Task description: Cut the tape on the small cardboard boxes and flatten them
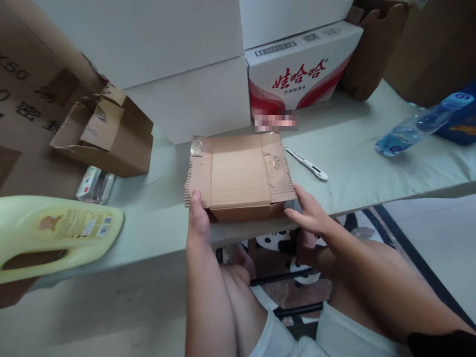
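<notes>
A small brown cardboard box [240, 176] with closed flaps and torn tape sits at the near edge of the pale green table [357, 163]. My left hand [198, 218] grips its near left corner, thumb up on the flap. My right hand [310, 213] rests against the box's near right corner, fingers spread and touching the side. Both forearms reach up from my lap.
A white utility knife [308, 164] lies right of the box. An open brown carton [106, 134] stands at the left, a yellow jug [52, 233] at the near left. White boxes [178, 59], a red-and-white carton [301, 69] and a plastic water bottle [420, 124] sit behind.
</notes>
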### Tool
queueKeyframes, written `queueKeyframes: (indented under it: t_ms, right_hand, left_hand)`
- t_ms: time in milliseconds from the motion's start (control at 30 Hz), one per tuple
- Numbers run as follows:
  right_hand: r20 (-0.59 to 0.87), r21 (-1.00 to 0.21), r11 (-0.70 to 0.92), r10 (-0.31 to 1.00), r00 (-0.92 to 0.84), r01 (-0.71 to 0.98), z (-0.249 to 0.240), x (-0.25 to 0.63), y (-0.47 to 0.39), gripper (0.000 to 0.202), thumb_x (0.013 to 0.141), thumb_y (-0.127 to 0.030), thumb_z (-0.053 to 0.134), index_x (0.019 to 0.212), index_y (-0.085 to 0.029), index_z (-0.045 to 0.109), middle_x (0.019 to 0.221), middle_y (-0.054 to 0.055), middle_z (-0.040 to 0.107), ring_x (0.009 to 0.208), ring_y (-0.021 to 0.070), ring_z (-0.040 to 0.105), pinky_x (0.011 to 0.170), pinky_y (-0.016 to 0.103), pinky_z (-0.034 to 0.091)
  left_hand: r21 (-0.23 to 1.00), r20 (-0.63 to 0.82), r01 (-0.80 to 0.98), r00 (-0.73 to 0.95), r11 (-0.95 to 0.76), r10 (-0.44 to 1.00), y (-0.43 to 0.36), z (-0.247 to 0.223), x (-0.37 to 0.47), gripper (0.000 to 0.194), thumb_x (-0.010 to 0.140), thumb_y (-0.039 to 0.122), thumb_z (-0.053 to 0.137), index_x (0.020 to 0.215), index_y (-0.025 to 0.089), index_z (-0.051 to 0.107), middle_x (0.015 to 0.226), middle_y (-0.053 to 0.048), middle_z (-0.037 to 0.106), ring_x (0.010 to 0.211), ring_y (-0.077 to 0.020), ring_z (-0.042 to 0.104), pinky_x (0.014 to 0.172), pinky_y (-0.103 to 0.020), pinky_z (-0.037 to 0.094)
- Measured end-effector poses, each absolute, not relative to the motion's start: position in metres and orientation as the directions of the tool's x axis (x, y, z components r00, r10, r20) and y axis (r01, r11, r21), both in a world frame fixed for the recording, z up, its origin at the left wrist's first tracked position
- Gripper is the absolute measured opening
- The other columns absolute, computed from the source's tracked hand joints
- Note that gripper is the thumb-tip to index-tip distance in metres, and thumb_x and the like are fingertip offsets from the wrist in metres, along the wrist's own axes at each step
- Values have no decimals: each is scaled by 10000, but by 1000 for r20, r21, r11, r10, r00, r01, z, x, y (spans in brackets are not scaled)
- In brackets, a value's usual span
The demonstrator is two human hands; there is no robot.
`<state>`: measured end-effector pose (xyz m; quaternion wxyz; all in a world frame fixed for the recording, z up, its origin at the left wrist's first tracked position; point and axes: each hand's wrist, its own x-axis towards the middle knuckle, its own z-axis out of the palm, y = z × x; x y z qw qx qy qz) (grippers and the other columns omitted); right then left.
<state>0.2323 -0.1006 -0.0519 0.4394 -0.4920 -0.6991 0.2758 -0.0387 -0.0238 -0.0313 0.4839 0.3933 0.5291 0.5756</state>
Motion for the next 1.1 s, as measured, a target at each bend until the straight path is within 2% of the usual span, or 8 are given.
queueKeyframes:
  t_ms: [167, 300, 367, 467, 533, 600, 833, 1100]
  right_hand:
    - [278, -895, 260, 961, -4, 363, -63, 224, -105, 600, 843, -494, 634, 1347, -197, 501, 1304, 160, 627, 1227, 339, 601, 1038, 513, 508]
    - [183, -930, 141, 979, 93, 339, -60, 221, -104, 549, 799, -482, 666, 1248, -193, 537, 1196, 158, 659, 1132, 334, 632, 949, 493, 548]
    - [166, -931, 107, 976, 142, 349, -55, 222, -103, 550, 785, -453, 670, 1247, -191, 529, 1203, 155, 655, 1131, 325, 628, 934, 473, 551]
    - [156, -925, 75, 969, 190, 374, -47, 222, -102, 514, 763, -419, 666, 1204, -189, 534, 1179, 149, 667, 1070, 308, 646, 877, 445, 557]
    - [149, -923, 59, 966, 212, 380, -45, 222, -102, 450, 754, -412, 659, 1131, -194, 545, 1116, 138, 686, 1005, 297, 661, 838, 438, 556]
    - [153, -924, 62, 964, 217, 378, -44, 222, -101, 412, 748, -406, 655, 1087, -198, 546, 1067, 129, 698, 967, 288, 669, 836, 440, 552]
    - [162, -924, 68, 961, 224, 377, -41, 221, -101, 404, 742, -383, 649, 1083, -198, 540, 1048, 128, 705, 959, 286, 678, 844, 443, 553]
    - [133, -927, 36, 962, 238, 373, -40, 221, -101, 438, 725, -395, 646, 1093, -179, 547, 1059, 146, 703, 967, 296, 682, 849, 441, 548]
  left_hand:
    - [995, -90, 10, -253, 96, 963, -23, -44, -41, 674, 848, 709, 519, 1298, 219, 630, 1402, -94, 620, 1422, -256, 470, 1179, -360, 385]
    - [994, 43, 103, -236, -19, 971, -20, -38, -37, 626, 864, 695, 517, 1271, 235, 636, 1361, -90, 640, 1361, -241, 526, 1134, -347, 417]
    - [986, 117, 140, -215, -88, 970, -19, -33, -36, 594, 882, 693, 485, 1205, 225, 655, 1281, -91, 674, 1252, -234, 597, 1054, -339, 463]
    - [973, 170, 190, -217, -130, 961, -18, -27, -38, 546, 899, 676, 461, 1025, 190, 677, 1018, -69, 711, 970, -210, 651, 834, -308, 503]
    - [969, 184, 204, -231, -138, 955, -18, -24, -39, 504, 897, 647, 482, 932, 181, 669, 879, -41, 678, 835, -187, 610, 722, -281, 471]
    - [967, 196, 206, -239, -148, 951, -19, -22, -39, 462, 890, 614, 506, 895, 180, 664, 826, -24, 648, 786, -172, 574, 683, -265, 441]
    - [970, 183, 199, -237, -137, 954, -19, -18, -35, 409, 870, 568, 517, 886, 179, 643, 813, -15, 603, 769, -160, 538, 696, -262, 416]
    - [971, 170, 206, -238, -121, 956, -21, -14, -34, 337, 855, 522, 530, 772, 197, 565, 694, 18, 442, 663, -142, 411, 610, -263, 340]
